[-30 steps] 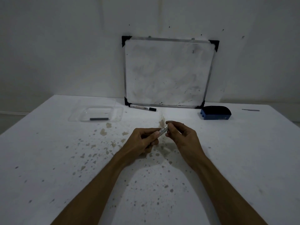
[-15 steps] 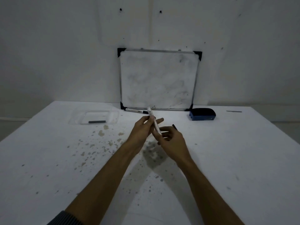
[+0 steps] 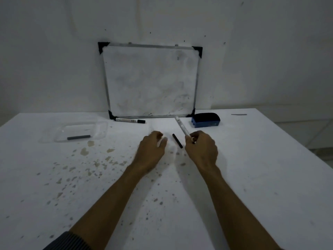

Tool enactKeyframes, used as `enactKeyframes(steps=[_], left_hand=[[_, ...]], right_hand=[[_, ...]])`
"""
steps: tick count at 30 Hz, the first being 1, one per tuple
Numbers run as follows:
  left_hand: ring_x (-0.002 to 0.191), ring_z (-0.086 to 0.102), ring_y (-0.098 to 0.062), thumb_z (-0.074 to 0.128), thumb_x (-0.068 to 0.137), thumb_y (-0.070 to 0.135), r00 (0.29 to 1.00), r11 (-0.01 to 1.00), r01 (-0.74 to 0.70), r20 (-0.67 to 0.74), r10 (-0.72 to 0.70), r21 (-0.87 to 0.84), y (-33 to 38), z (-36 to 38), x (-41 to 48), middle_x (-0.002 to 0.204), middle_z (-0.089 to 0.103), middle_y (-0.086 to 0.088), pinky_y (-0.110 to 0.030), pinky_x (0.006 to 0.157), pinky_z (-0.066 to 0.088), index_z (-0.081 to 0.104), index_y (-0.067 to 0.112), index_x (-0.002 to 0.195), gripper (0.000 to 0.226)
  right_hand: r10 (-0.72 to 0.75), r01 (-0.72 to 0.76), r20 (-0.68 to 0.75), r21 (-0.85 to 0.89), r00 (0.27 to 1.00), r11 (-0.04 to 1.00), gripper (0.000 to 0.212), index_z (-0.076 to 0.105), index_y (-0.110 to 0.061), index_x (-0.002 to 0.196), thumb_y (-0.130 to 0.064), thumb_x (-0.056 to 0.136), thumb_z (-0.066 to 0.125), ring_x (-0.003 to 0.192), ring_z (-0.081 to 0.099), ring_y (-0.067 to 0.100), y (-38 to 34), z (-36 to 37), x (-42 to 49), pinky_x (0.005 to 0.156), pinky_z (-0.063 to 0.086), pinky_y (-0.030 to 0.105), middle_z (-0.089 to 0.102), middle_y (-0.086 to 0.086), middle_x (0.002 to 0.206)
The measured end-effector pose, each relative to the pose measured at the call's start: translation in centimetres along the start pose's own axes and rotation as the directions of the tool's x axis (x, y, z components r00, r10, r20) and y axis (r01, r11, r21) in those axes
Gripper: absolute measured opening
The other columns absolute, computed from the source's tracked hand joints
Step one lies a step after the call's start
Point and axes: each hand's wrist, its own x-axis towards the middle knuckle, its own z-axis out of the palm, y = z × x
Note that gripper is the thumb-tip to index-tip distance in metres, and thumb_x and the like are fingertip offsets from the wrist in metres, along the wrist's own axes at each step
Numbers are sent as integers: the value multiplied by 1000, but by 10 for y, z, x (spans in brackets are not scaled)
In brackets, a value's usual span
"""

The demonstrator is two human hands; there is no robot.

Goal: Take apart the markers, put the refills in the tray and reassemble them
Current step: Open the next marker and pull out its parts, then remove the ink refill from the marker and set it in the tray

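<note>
My right hand (image 3: 201, 147) grips a white marker barrel (image 3: 182, 126) by its near end, so the barrel points up and away to the left. A thin black refill (image 3: 177, 140) lies on the table between my hands, touching neither. My left hand (image 3: 153, 147) hovers just left of it with loosely curled fingers and holds nothing. A clear plastic tray (image 3: 100, 129) at the back left holds one dark refill (image 3: 78, 137). A second whole marker (image 3: 130, 120) with a black cap lies below the whiteboard.
A small whiteboard (image 3: 151, 82) leans on the wall at the table's back. A blue eraser (image 3: 206, 120) sits to its right. A thin grey strip (image 3: 238, 114) lies at the far right. The white table (image 3: 54, 177) is speckled with stains.
The barrel has passed from my left hand to my right. The black refill is out and now lies on the table. My hands have moved apart.
</note>
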Motion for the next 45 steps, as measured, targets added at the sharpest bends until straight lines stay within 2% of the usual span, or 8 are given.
enactKeyframes(steps=[5,16,20,25,28,30,40,45], left_hand=[[134,52,-32,58,104,33,967,902,-251,133,217,352,-25,-1,7,143,59,-12,-43,116,36,60,7,136,42],[151,36,-21,50,106,46,952,883,-290,203,228,368,-37,-11,8,162,44,-3,-40,125,23,52,16,151,54],[147,43,-23,55,106,38,951,923,-254,249,183,291,-31,-29,4,158,49,-6,-35,122,29,56,12,148,49],[140,48,-25,59,102,45,987,925,-113,147,62,364,-59,-88,-2,155,51,-6,-41,118,36,52,15,148,55],[151,36,-20,51,103,54,993,895,-85,112,40,438,-85,-103,-19,165,40,-3,-38,125,25,45,15,156,66],[154,31,-20,47,104,55,993,884,-110,82,82,455,-94,-101,-26,166,38,-3,-39,126,20,44,15,156,66],[150,36,-17,53,99,59,993,903,-121,39,114,413,-104,-99,-14,163,43,1,-41,124,22,50,21,152,66],[147,38,-16,56,96,60,993,912,-120,32,116,392,-106,-99,-13,161,44,3,-39,122,21,52,23,149,65]], right_hand=[[46,-47,-11,-201,999,978,30,74,-12,107,-37,97,61,100,66,29,18,9,36,88,45,38,75,9,104],[-18,-3,-91,-219,996,976,41,67,-8,119,-39,92,65,110,56,32,27,24,29,91,41,43,64,14,116],[-207,200,-88,-79,974,977,31,69,-10,115,-29,90,69,106,57,31,12,27,18,90,40,40,66,12,108],[-473,465,160,90,866,881,24,70,-17,110,-31,91,68,94,62,22,-41,49,13,89,50,43,66,4,99],[-439,476,533,75,723,876,44,59,-20,129,-45,93,66,112,61,25,-80,75,21,99,49,43,58,9,126],[-404,533,618,-30,675,845,56,51,-17,140,-47,94,64,126,53,33,-98,100,27,107,43,47,50,16,140],[-495,564,273,-338,825,753,41,62,-6,128,-34,100,51,119,52,35,-126,176,52,102,36,44,58,17,129],[-430,488,282,-182,858,854,33,65,-7,122,-32,104,52,119,53,34,-116,164,36,101,40,44,61,16,127]])
